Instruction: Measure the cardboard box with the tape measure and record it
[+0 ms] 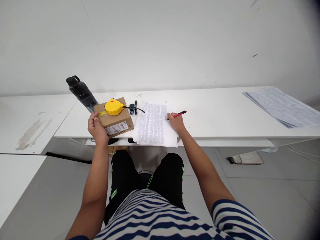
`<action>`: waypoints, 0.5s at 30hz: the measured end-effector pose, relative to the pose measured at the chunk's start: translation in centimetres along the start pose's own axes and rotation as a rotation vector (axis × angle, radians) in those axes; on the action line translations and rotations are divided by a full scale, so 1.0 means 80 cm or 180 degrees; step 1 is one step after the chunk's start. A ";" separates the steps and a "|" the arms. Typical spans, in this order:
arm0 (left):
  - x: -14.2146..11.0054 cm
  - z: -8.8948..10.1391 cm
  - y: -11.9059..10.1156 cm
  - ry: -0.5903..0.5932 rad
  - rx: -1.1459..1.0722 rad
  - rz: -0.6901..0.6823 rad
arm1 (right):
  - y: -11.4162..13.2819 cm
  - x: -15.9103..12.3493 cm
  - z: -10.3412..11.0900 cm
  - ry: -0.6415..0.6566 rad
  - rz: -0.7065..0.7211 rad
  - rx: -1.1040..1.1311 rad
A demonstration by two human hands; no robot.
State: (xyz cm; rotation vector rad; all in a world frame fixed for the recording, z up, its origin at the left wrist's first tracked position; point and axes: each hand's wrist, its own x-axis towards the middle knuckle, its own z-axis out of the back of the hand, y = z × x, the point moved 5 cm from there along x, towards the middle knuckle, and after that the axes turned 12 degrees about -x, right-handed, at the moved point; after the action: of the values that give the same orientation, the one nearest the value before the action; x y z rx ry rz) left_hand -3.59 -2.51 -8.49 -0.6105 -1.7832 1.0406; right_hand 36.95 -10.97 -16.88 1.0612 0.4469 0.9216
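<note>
My left hand [97, 128] is closed at the left edge of a brown cardboard box [123, 120]. Its fingers pinch the end of the yellow blade pulled out of a tape measure [114, 107]. The yellow case rests on top of the box, its black strap hanging to the right over the paper. Densely handwritten sheets of paper [152, 124] lie beside the box. At their right edge, my right hand [176, 122] grips a red and black pen [180, 114], with the tip end down by the paper.
A dark bottle [82, 92] stands behind the box. Between box and paper lie a black pen [136, 107] and a small dark blue item [131, 108]. More written sheets [285, 106] are at the right end of the white table [215, 113]. A wall rises behind.
</note>
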 end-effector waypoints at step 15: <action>0.001 0.001 0.006 0.0018 0.0047 0.0029 | -0.001 -0.001 0.002 -0.0024 0.0015 -0.0005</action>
State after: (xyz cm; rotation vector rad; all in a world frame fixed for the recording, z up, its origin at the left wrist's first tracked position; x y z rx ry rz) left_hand -3.75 -2.22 -8.88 -0.6125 -1.7677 1.0566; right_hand 37.01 -11.15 -16.92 1.0643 0.4376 0.9216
